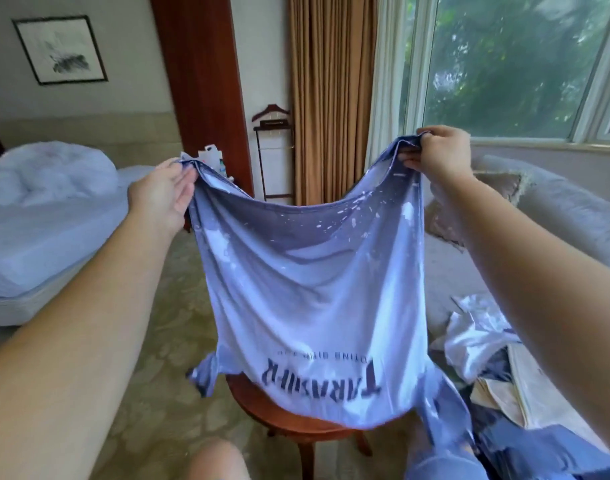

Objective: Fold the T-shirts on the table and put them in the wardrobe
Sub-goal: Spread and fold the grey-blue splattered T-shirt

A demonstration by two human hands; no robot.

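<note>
Over the round wooden table [282, 419] we hold the blue T-shirt [314, 289] up by its hem, print upside down, lower end reaching the tabletop. Both arms stretch fwd, well apart. Our left hand [165, 192], palm inward, pinches one bunched corner betw. thumb & fingers; our right hand [438, 154], higher, curls tight round the other. More clothes [483, 330] lie heaped right of the table.

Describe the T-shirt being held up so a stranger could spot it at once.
Between the bed and the big window, above the round wooden table. The T-shirt hangs between the left hand and right hand. Unlike the crumpled clothes at right, it is spread open with upside-down dark lettering.
</note>
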